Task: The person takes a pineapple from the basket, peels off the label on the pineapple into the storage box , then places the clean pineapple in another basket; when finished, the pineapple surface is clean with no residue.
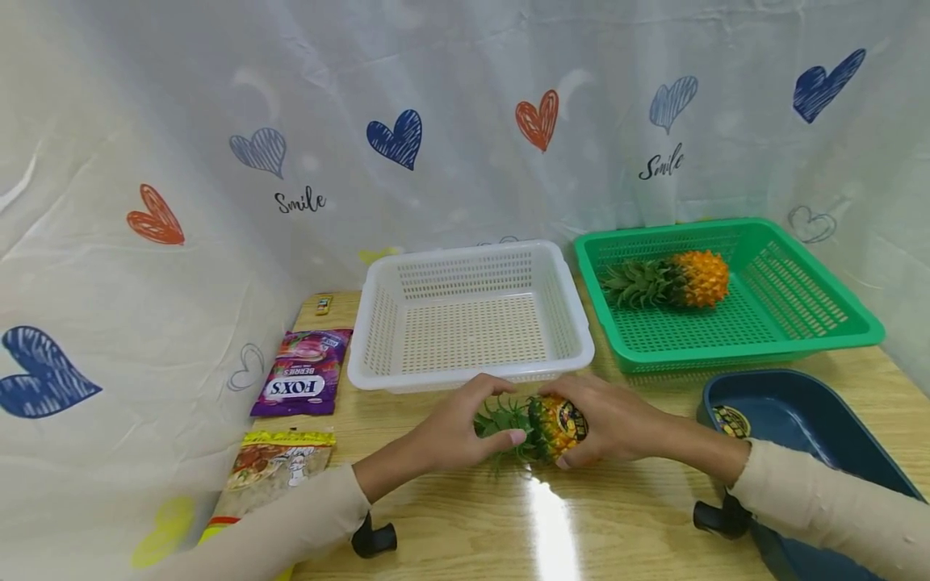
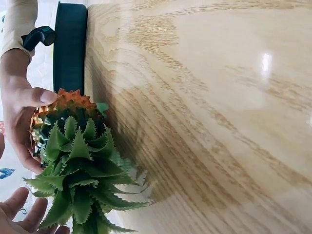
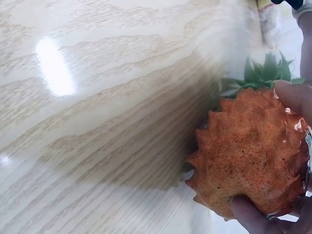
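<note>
A small orange pineapple [image 1: 555,428], which looks artificial, lies on its side on the table with its green leaves pointing left. A round dark label faces up on its body. My right hand [image 1: 610,420] grips the orange body, thumb on the near side and fingers over the far side; the right wrist view shows its spiky base. Around the leafy crown [image 2: 80,170] is my left hand [image 1: 461,424], thumb in front and fingers behind, loosely spread. Whether those fingers touch the leaves I cannot tell.
Behind the hands stands a white basket [image 1: 472,375]. A green basket [image 1: 741,355] at right holds another pineapple [image 1: 672,280]. A dark blue basin [image 1: 785,387] with a round label inside is by my right forearm. Left lie a purple candy bag [image 1: 305,371], a yellow-edged packet [image 1: 279,468] and a tiny packet [image 1: 323,305].
</note>
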### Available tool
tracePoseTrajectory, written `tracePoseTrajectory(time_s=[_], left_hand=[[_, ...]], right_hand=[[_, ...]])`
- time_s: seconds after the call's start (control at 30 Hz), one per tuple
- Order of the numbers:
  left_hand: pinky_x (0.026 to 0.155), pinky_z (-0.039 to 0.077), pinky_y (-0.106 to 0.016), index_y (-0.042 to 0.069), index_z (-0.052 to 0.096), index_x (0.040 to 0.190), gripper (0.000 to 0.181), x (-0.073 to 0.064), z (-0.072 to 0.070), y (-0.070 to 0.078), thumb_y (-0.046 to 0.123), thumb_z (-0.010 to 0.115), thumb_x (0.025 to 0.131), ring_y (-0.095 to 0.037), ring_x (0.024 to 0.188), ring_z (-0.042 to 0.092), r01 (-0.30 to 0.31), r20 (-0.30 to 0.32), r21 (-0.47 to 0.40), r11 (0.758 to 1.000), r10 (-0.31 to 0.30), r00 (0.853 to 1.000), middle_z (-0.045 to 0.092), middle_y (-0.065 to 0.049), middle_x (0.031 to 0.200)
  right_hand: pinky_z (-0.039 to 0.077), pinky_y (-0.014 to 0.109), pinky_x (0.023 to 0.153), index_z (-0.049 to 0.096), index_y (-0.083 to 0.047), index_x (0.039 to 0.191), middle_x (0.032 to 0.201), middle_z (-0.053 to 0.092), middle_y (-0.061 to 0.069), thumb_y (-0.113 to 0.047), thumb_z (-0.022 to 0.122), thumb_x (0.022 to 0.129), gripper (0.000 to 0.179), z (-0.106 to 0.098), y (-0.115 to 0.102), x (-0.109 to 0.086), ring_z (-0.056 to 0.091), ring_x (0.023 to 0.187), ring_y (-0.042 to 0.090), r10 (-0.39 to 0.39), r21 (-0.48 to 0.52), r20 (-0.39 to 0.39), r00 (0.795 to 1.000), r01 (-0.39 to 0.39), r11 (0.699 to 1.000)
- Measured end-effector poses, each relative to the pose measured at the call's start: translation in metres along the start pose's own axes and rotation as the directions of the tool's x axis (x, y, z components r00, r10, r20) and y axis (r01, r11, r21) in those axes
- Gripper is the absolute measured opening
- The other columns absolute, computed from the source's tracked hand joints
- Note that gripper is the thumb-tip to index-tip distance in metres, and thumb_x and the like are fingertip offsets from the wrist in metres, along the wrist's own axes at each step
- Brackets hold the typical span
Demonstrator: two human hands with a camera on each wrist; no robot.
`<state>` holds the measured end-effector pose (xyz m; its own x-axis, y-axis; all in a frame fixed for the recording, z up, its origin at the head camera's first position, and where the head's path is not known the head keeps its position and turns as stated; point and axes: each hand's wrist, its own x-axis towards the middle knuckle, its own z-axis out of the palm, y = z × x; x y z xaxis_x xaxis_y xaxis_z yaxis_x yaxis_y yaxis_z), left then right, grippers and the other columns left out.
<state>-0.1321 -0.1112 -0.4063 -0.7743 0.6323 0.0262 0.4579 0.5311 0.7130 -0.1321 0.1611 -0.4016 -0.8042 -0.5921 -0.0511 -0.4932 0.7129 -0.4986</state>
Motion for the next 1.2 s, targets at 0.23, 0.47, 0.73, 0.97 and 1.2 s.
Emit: tracePoseTrajectory(time_s=[0.23,0.47,0.73,0.97,1.2], left_hand=[[0.109,0.043,-0.049,0.021,0.047,0.147,0.067,0.002,0.005,-0.002,0.056,0.065,0.093,-0.021,0.137,0.047,-0.013,0.027,0.028,1.000,0.012,1.000,0.048,0.001,0.148],[0.106,0.045,-0.049,0.023,0.049,0.146,0.073,0.007,0.014,-0.003,0.060,0.071,0.086,-0.021,0.133,0.050,-0.039,0.022,0.126,0.991,0.036,0.999,0.052,0.001,0.145],[0.110,0.040,-0.055,0.023,0.049,0.147,0.077,0.008,0.019,-0.004,0.061,0.073,0.084,-0.030,0.141,0.040,-0.021,0.021,0.239,0.971,0.016,1.000,0.044,-0.001,0.153],[0.106,0.045,-0.053,0.025,0.049,0.147,0.078,0.006,0.019,-0.004,0.061,0.074,0.082,-0.032,0.142,0.041,0.013,0.049,0.232,0.973,-0.025,0.998,0.040,-0.002,0.156],[0.103,0.049,-0.045,0.023,0.049,0.147,0.083,0.007,0.018,-0.005,0.059,0.079,0.078,-0.026,0.136,0.049,0.013,0.072,0.254,0.967,-0.032,0.997,0.045,-0.002,0.151]], right_hand=[[0.051,0.035,0.073,0.054,-0.020,0.139,0.128,0.059,0.005,-0.046,0.091,0.065,0.087,0.002,0.001,-0.001,0.057,0.102,0.017,-0.016,-0.011,-0.020,1.000,0.016,1.000],[0.050,0.036,0.071,0.055,-0.021,0.138,0.125,0.060,0.003,-0.046,0.090,0.065,0.084,0.003,0.002,-0.001,0.057,0.101,0.017,-0.033,-0.023,-0.037,0.999,0.032,0.999],[0.051,0.035,0.073,0.055,-0.024,0.137,0.125,0.060,0.000,-0.045,0.090,0.066,0.081,0.003,0.002,-0.001,0.058,0.102,0.016,-0.043,-0.012,-0.032,0.999,0.042,0.999],[0.051,0.036,0.073,0.055,-0.024,0.137,0.128,0.060,0.001,-0.046,0.090,0.067,0.082,0.003,0.000,-0.001,0.058,0.104,0.017,-0.036,-0.015,-0.020,0.999,0.035,0.999],[0.051,0.036,0.072,0.054,-0.022,0.138,0.129,0.060,0.004,-0.047,0.089,0.067,0.083,0.002,-0.002,0.000,0.058,0.103,0.018,-0.023,-0.013,-0.007,1.000,0.023,1.000]])
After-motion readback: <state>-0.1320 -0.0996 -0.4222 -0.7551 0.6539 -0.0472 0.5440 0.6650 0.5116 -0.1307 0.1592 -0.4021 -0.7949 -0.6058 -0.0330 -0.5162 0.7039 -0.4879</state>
